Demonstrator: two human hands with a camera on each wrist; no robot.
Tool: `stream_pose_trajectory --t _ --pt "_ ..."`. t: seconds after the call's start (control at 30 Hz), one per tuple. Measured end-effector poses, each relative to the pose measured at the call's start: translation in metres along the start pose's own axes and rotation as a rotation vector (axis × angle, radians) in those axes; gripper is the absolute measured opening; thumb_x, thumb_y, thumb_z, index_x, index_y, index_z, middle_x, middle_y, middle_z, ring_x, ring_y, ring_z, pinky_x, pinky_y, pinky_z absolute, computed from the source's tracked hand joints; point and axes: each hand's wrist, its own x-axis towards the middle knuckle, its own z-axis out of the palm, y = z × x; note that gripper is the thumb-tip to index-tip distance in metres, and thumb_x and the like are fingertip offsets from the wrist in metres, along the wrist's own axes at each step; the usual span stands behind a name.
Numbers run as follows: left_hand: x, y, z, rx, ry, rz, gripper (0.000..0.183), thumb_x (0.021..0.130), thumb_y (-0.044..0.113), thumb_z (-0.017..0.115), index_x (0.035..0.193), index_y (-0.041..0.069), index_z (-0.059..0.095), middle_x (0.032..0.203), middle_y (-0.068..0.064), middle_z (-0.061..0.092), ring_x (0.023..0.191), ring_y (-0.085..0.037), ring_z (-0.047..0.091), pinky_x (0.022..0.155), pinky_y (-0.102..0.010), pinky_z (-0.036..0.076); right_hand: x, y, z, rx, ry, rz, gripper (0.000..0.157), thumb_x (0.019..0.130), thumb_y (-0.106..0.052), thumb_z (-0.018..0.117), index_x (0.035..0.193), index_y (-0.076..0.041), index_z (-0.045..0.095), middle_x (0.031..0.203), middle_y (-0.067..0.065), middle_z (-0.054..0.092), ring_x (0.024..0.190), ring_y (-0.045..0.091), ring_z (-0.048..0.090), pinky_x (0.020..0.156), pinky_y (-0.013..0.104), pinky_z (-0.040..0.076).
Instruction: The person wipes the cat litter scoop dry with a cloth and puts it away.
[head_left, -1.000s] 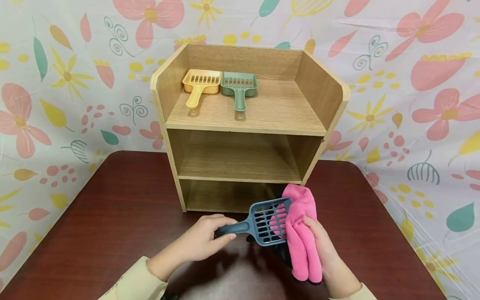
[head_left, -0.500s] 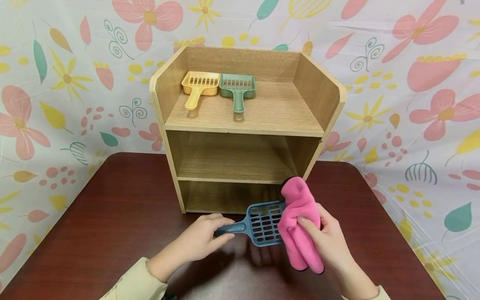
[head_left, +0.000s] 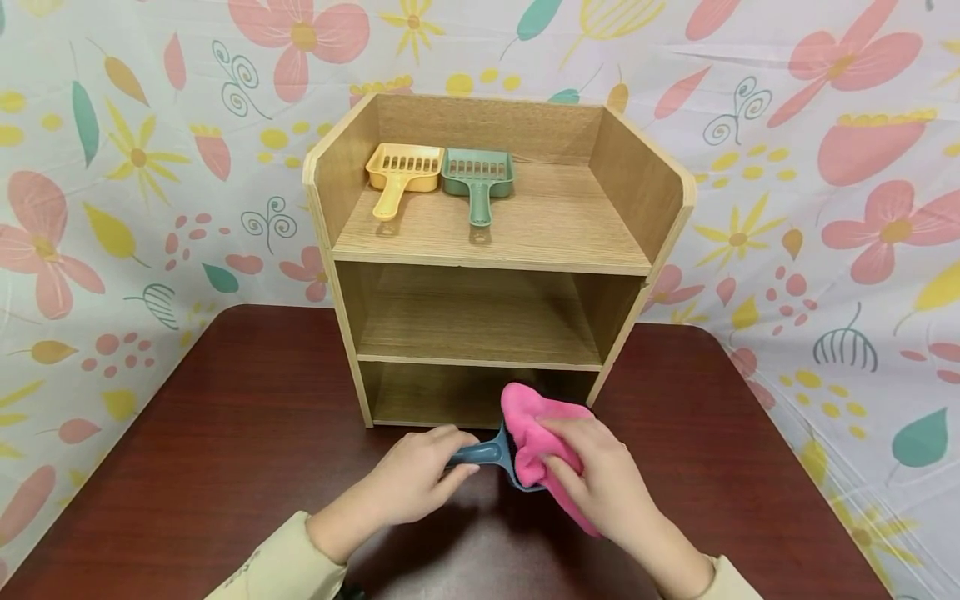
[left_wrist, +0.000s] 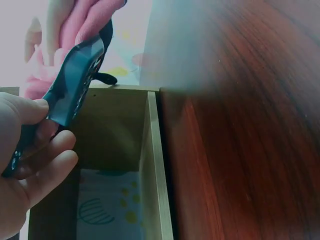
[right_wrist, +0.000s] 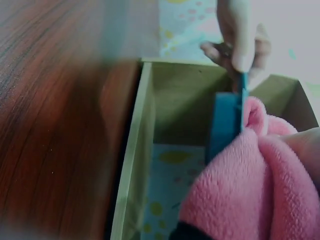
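My left hand [head_left: 423, 475] grips the handle of a blue slotted litter scoop [head_left: 480, 454], held in front of the wooden shelf. A folded pink cloth [head_left: 536, 429] with dark edging lies over most of the scoop's head, hiding its slots in the head view. With fingers and thumb, my right hand [head_left: 600, 475] pinches the cloth against the scoop. In the left wrist view, the scoop [left_wrist: 80, 75] is seen edge-on, the cloth [left_wrist: 92, 20] behind it. The right wrist view shows the cloth [right_wrist: 235, 185] bunched beside the scoop's blue side [right_wrist: 222, 122].
A wooden shelf unit [head_left: 487, 259] stands on the dark red-brown table [head_left: 247, 433]. On its top, at the left, a yellow scoop [head_left: 401, 171] and a green scoop [head_left: 478, 179] lie side by side. A flower-patterned curtain [head_left: 187, 167] hangs behind.
My right hand has moved left with the pink cloth, from the scoop's far end across its head toward the handle. My left hand keeps its hold on the handle.
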Motion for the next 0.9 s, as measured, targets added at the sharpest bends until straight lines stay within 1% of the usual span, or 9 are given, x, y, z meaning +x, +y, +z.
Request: stream_pose_trajectory --t 0.07,0.17,0.27,0.37,0.5,0.67,0.73,0.8,0.9 --pt "0.001 0.001 0.001 0.013 0.024 0.026 0.019 0.086 0.021 0.068 0.101 0.010 0.063 0.083 0.005 0.061 0.064 -0.004 0.050 0.060 -0.018 0.045 0.002 -0.002 0.003 -0.077 -0.010 -0.055 0.042 0.071 -0.013 0.078 0.112 -0.021 0.068 0.098 -0.007 0.066 0.094 0.013 0.059 0.070 0.036 0.051" --pt "0.001 0.003 0.003 0.030 0.059 0.065 0.020 0.085 0.020 0.068 0.101 0.009 0.063 0.083 0.005 0.060 0.063 -0.004 0.051 0.060 -0.018 0.045 0.004 -0.003 0.007 -0.183 -0.008 -0.112 0.041 0.070 -0.015 0.078 0.109 -0.022 0.070 0.093 -0.006 0.063 0.090 0.013 0.059 0.063 0.033 0.050" --pt "0.001 0.003 0.004 0.042 0.093 0.092 0.021 0.085 0.020 0.069 0.102 0.009 0.063 0.083 0.005 0.061 0.064 -0.005 0.052 0.059 -0.018 0.046 0.005 -0.002 0.008 -0.249 0.004 -0.147 0.034 0.072 -0.013 0.075 0.104 -0.021 0.072 0.090 -0.005 0.063 0.087 0.013 0.059 0.058 0.032 0.049" --pt "0.001 0.002 0.006 0.044 0.113 0.104 0.021 0.085 0.020 0.069 0.102 0.009 0.063 0.084 0.005 0.061 0.064 -0.006 0.053 0.060 -0.019 0.046 0.007 0.000 0.008 -0.296 0.008 -0.173 0.026 0.074 -0.013 0.073 0.098 -0.022 0.073 0.089 -0.004 0.063 0.086 0.015 0.061 0.052 0.033 0.049" --pt "0.000 0.001 0.007 0.058 0.105 0.101 0.021 0.085 0.021 0.068 0.102 0.009 0.063 0.084 0.005 0.061 0.065 -0.005 0.053 0.060 -0.019 0.046 0.008 0.005 0.006 -0.357 -0.010 -0.201 0.024 0.072 -0.012 0.075 0.093 -0.022 0.071 0.085 -0.003 0.061 0.079 0.015 0.060 0.047 0.033 0.048" --pt "-0.003 0.000 0.007 0.086 0.071 0.083 0.021 0.086 0.021 0.068 0.102 0.009 0.064 0.084 0.005 0.061 0.065 -0.005 0.051 0.060 -0.020 0.046 0.007 0.014 0.001 -0.440 -0.070 -0.203 0.025 0.068 -0.011 0.078 0.090 -0.018 0.070 0.082 0.001 0.059 0.074 0.018 0.058 0.050 0.032 0.047" --pt "-0.005 -0.001 0.007 0.100 0.054 0.080 0.021 0.086 0.022 0.068 0.102 0.009 0.064 0.083 0.005 0.061 0.063 -0.004 0.050 0.058 -0.020 0.045 0.006 0.017 -0.001 -0.451 -0.101 -0.190 0.026 0.068 -0.009 0.077 0.092 -0.015 0.071 0.082 0.003 0.059 0.074 0.020 0.057 0.055 0.033 0.048" --pt "-0.006 -0.001 0.007 0.109 0.037 0.073 0.022 0.086 0.022 0.068 0.103 0.009 0.065 0.082 0.005 0.060 0.061 -0.003 0.047 0.055 -0.019 0.044 0.006 0.018 -0.004 -0.455 -0.110 -0.168 0.028 0.068 -0.008 0.077 0.094 -0.015 0.072 0.081 0.003 0.059 0.073 0.021 0.057 0.051 0.033 0.046" --pt "-0.008 -0.003 0.007 0.116 0.021 0.057 0.023 0.086 0.023 0.068 0.104 0.009 0.065 0.081 0.005 0.058 0.059 -0.002 0.044 0.052 -0.017 0.041 0.006 0.016 -0.008 -0.420 -0.087 -0.140 0.031 0.067 -0.006 0.076 0.097 -0.014 0.072 0.083 0.002 0.061 0.076 0.022 0.058 0.052 0.035 0.047"
